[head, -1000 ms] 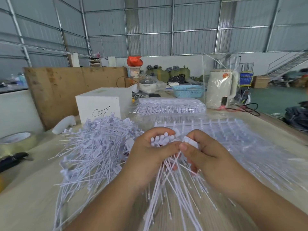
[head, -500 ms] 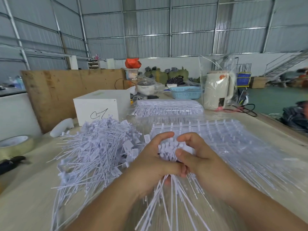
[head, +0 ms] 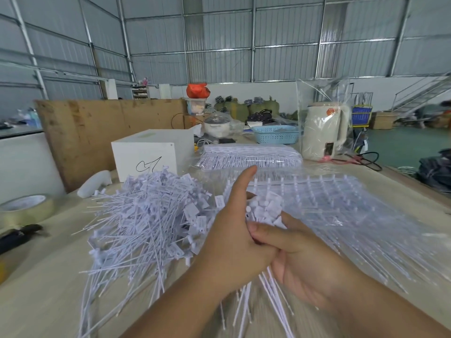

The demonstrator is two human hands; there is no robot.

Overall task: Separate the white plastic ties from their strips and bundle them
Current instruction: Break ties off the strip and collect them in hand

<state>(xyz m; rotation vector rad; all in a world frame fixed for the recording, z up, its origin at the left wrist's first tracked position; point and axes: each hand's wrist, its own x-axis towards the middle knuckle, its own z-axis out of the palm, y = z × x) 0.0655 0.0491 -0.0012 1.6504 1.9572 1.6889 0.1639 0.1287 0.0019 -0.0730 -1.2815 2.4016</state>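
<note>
- Both hands share the grip on one bunch of ties (head: 264,211): my left hand (head: 234,242) wraps the bunch with its thumb standing free and straight, and my right hand (head: 310,264) curls round the same bunch from the other side, thumb laid across the front.
- Heads of the ties fan out above my fingers; the thin tails (head: 266,296) hang below toward the worktop (head: 36,301), blurred.
- With my left thumb off the bunch, I judge the hold is loose on that side; a few ties could slide down and out through the bottom.
- Tails splay at different angles, so I expect an uneven bundle unless the heads are squared first.
- Just to my left lies the loose pile of separated ties (head: 146,220), touching or nearly touching my left wrist; dangling tails could snag in it and drag strays along.
- To my right, near my hand, are the uncut strips in clear plastic (head: 341,206); a careless sweep could tangle my bunch into them.
- Whether any tie is bent or broken, I cannot tell.
</note>
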